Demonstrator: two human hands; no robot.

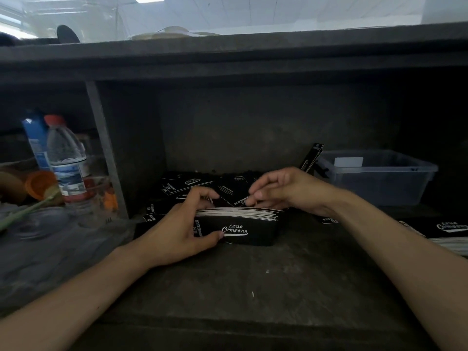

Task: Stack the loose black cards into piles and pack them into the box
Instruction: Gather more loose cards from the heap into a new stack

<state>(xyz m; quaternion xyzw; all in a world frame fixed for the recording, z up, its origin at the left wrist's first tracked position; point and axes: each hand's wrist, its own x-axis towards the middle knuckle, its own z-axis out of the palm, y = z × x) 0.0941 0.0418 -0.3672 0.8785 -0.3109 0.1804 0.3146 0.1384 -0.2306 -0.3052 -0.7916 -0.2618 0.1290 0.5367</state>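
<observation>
On the dark table [278, 279], left hand [177, 231] fingers clamp a black "Club Camping" card stack [255, 235], white edges up; right hand [283, 188] curls over loose cards [187, 185], grip unclear tbh.

Left of frame: a clear water bottle [66, 158] with a red cap is stood upright, a blue container [35, 140] just behind it | lower left: an orange cup-like piece [40, 184] and a pale green stick [25, 211] are seen above crumpled clear plastic [50, 249] | left of centre: a grey upright divider [106, 150] is set under a dark shelf top [228, 54]
</observation>
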